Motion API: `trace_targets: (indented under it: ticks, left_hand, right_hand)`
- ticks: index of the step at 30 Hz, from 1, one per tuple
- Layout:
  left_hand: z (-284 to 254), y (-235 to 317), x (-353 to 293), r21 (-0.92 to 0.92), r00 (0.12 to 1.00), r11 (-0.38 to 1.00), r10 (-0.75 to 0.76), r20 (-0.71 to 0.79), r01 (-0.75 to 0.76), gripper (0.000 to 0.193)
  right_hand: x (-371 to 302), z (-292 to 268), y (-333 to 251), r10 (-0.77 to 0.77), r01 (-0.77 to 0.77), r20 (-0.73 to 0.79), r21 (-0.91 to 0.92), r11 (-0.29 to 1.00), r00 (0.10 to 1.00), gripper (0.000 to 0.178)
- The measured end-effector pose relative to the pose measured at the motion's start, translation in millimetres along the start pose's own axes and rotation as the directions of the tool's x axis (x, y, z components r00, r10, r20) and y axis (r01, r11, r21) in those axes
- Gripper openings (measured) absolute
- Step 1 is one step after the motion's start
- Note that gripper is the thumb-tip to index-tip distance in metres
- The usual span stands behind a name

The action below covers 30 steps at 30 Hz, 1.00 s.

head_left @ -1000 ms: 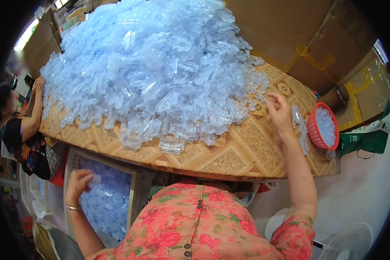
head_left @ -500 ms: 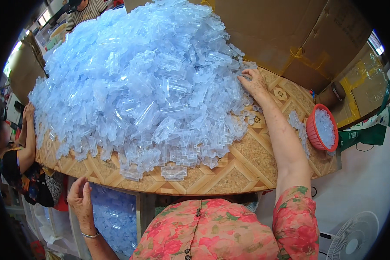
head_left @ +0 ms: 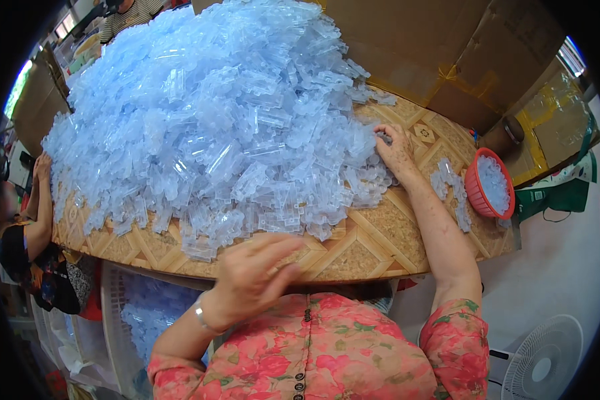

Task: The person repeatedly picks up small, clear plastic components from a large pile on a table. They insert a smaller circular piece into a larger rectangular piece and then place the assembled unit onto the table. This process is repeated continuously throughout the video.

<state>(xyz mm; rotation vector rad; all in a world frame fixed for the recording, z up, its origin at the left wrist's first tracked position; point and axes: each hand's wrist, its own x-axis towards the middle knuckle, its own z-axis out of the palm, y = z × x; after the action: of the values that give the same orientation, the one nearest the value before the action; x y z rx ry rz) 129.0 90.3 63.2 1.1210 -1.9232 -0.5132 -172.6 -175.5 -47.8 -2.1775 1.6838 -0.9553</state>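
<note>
A large heap of clear, bluish plastic pieces [head_left: 213,133] covers much of the patterned table [head_left: 370,250]. Many are flat and rectangular with small prongs. My right hand [head_left: 398,153] rests at the heap's right edge, its fingers curled by the outermost pieces. Whatever lies between thumb and fingers is too small and hidden to name. Over the table's front edge, before my torso, hovers my left hand [head_left: 253,277], smeared a little by motion. Its fingers are stretched out with the thumb apart, and no object shows in it.
Right of my forearm lie loose clear pieces [head_left: 453,190] beside a red plastic basket [head_left: 475,193] holding more. Cardboard [head_left: 407,53] stands behind the heap. A bin of pieces [head_left: 150,313] sits under the table. A co-worker's arm [head_left: 41,200] reaches in at left; a fan [head_left: 543,367] stands lower right.
My left hand has swung right and up from beside the table to its front edge. My right hand has come slightly nearer; the small round pieces beside it no longer show separately.
</note>
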Motion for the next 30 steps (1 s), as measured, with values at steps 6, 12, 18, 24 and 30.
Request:
trace_targets:
  ticks: [6, 12, 18, 24, 30]
  left_hand:
    - [86, 4, 41, -0.137, 0.934, 0.941, 0.329, 0.143, -0.310, 0.040]
    - [148, -11, 58, -0.059, 0.874, 0.902, 0.429, 0.228, -0.427, 0.034]
    - [149, -19, 67, -0.107, 0.857, 0.879, 0.477, 0.194, -0.465, 0.034]
    - [154, -29, 63, -0.071, 0.868, 0.889, 0.458, 0.193, -0.453, 0.036]
    - [150, -34, 58, -0.039, 0.854, 0.878, 0.475, 0.214, -0.478, 0.037]
  right_hand:
    - [-45, -15, -12, -0.033, 0.031, -0.060, -0.025, 0.999, 0.998, 0.022]
    - [-80, -31, -27, -0.028, 0.028, -0.002, 0.108, 0.994, 1.000, 0.024]
    - [-50, -41, -14, 0.095, -0.103, 0.043, 0.270, 0.957, 0.995, 0.029]
    - [50, -18, 24, 0.060, -0.082, -0.099, -0.231, 0.969, 0.993, 0.051]
    - [92, 1, 4, 0.109, -0.106, -0.014, -0.399, 0.911, 0.994, 0.047]
